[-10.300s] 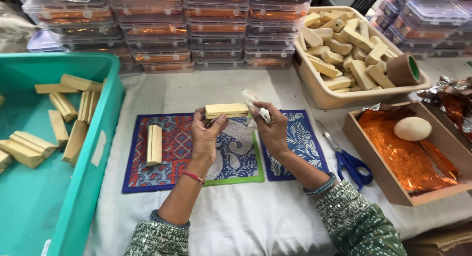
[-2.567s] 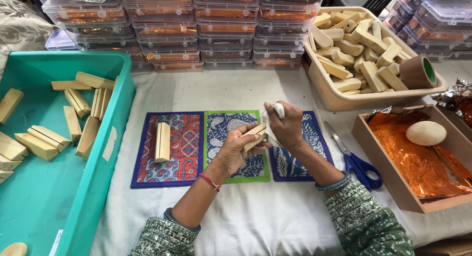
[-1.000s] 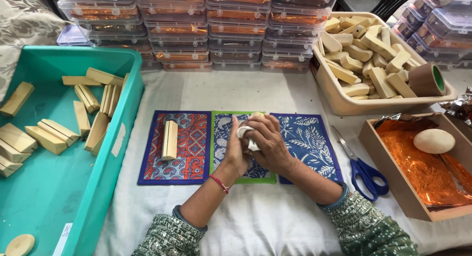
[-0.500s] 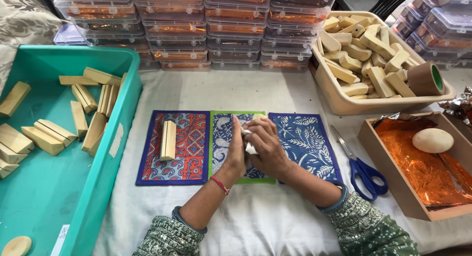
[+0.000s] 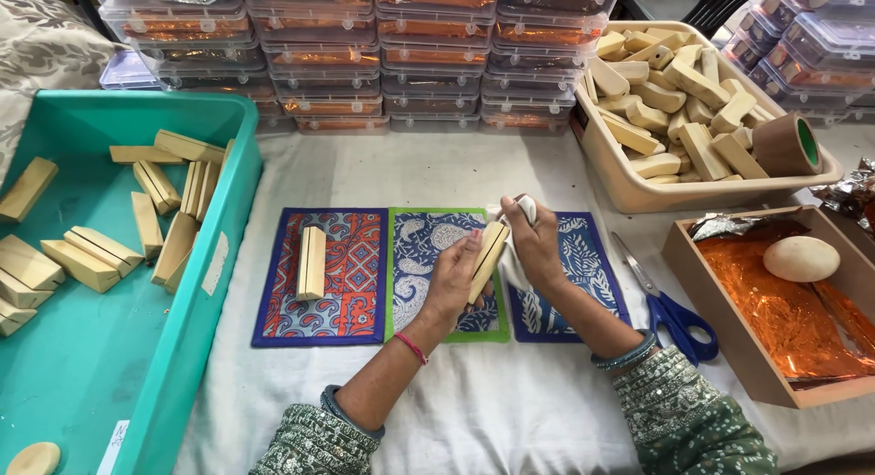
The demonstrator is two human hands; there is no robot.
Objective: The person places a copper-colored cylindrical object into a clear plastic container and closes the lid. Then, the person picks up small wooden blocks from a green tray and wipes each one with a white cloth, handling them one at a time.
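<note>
L hand (image 5: 453, 276) grip closed on a wooden block (image 5: 488, 259), held tilted over the middle patterned mat (image 5: 428, 247); R hand (image 5: 536, 242) grip clenched on a white cloth (image 5: 516, 261) pressed against it. Nearby: 2nd block (image 5: 313, 263) on the L mat, scissors (image 5: 670, 304) just R, teal bin (image 5: 100, 366) w/ blocks, beige tub (image 5: 638, 191). Cloth mostly hidden by fingers.

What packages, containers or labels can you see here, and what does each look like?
Clear plastic lidded boxes: stacked at the back, orange contents.
Teal tub: left, holds wooden blocks.
Pale label strip: on the tub's wall.
Beige tray: back right, more blocks.
Wooden box: right, orange foil inside.
</note>
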